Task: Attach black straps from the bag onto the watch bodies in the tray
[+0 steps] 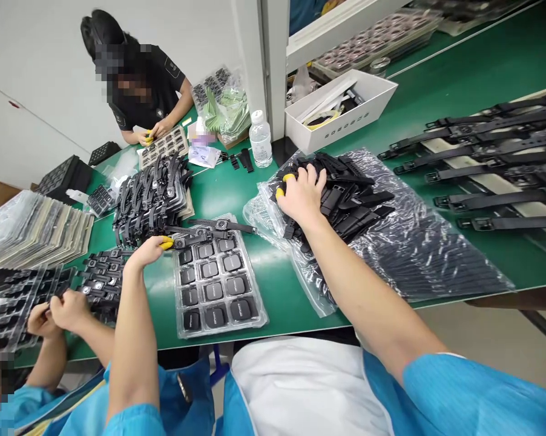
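One head-worn view looks forward and down at the wearer's bare left hand point(148, 251) and bare right hand point(302, 194), nearby, over a flat green tabletop point(279, 275)

"What's in front on the desk point(279, 275)?"
"A tray point(223, 331), with watches point(221, 226) across its far end."
"Right of it?"
"A plastic bag point(413, 248), straps point(341, 206) heaped at its left end, and a box point(350, 127) behind."
"And the bottle point(261, 142)?"
"Left of the box. The watch stack point(148, 197) stands beyond the tray's far left corner."
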`<state>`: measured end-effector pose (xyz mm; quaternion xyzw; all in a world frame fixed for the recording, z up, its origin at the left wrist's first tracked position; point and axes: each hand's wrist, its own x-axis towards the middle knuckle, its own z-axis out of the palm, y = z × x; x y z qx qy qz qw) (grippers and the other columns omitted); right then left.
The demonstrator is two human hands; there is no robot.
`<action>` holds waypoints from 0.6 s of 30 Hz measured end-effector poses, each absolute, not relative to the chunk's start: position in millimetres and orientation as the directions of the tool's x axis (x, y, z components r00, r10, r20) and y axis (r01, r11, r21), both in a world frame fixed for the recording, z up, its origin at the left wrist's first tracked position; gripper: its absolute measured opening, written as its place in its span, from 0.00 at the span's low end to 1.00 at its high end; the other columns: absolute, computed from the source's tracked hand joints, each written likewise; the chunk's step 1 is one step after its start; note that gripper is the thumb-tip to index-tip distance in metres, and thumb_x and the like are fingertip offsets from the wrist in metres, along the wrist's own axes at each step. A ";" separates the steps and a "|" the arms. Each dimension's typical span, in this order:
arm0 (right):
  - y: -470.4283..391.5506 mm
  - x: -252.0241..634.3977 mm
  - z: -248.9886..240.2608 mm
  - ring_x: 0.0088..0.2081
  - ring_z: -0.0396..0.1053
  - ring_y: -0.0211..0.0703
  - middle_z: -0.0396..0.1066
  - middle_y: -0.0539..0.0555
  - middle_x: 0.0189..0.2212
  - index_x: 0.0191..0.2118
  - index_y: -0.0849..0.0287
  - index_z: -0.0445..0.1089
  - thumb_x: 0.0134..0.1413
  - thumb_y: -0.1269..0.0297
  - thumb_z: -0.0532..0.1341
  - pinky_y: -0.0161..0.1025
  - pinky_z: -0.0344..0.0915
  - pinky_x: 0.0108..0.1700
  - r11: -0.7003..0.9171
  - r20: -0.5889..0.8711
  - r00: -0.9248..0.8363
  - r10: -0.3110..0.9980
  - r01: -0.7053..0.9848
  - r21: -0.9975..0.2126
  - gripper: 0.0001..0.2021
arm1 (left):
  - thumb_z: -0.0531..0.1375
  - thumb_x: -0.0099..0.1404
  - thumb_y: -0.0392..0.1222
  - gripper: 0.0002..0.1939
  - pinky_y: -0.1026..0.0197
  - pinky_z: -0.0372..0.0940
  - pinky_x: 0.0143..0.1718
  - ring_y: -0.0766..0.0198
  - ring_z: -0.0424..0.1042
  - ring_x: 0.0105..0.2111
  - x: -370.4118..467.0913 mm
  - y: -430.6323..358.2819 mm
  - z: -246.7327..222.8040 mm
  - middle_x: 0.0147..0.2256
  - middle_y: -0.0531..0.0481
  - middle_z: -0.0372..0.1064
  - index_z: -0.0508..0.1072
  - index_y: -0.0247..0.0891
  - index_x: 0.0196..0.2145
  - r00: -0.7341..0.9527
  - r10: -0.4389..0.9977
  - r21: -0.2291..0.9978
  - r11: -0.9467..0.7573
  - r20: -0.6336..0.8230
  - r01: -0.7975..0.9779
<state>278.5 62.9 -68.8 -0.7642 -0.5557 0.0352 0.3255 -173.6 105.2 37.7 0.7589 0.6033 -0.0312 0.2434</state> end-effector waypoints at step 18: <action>61.5 278.7 -76.4 0.64 0.55 0.72 0.63 0.73 0.61 0.50 0.65 0.75 0.62 0.60 0.57 0.78 0.37 0.69 -0.132 0.344 0.365 0.865 0.827 -0.546 0.18 | 0.52 0.73 0.43 0.19 0.38 0.62 0.65 0.42 0.65 0.62 -146.3 74.9 4.9 0.60 0.34 0.70 0.73 0.37 0.57 0.369 0.925 0.063 -0.375 0.089 0.925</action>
